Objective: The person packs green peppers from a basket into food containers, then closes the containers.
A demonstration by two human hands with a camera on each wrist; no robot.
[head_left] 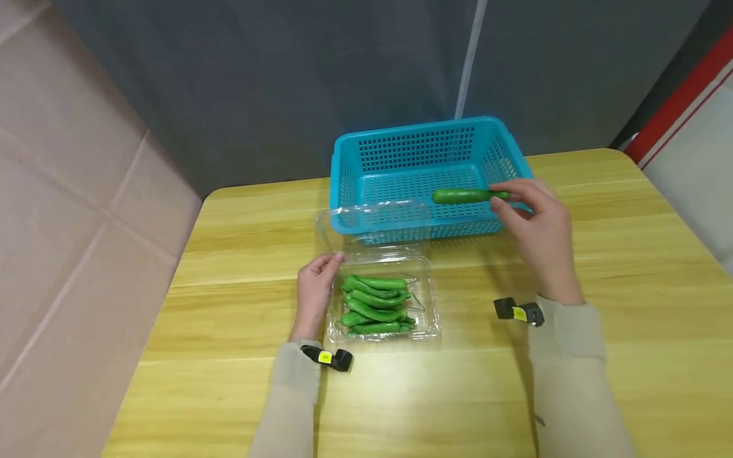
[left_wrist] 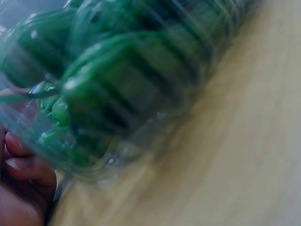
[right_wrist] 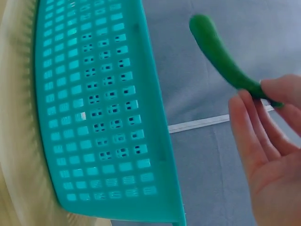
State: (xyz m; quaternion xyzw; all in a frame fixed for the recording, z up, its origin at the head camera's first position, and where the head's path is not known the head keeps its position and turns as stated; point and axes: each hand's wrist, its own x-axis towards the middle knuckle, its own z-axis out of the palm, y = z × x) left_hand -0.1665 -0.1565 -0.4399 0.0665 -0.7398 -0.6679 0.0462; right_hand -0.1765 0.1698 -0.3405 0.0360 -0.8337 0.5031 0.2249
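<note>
Between thumb and fingertips, my right hand pinches a green chili pepper at its stem end. The pepper points left over the blue basket; the right wrist view shows it raised above the rim. My left hand grips the left edge of a clear plastic clamshell box, near the hinge. Several green peppers lie side by side in the box's base. Its transparent lid is folded back and overlaps the basket's front in the head view.
The wooden table has rounded far corners, with a dark grey curtain-like surface behind it. A tiled wall stands at the left. Black straps with yellow labels sit on both wrists.
</note>
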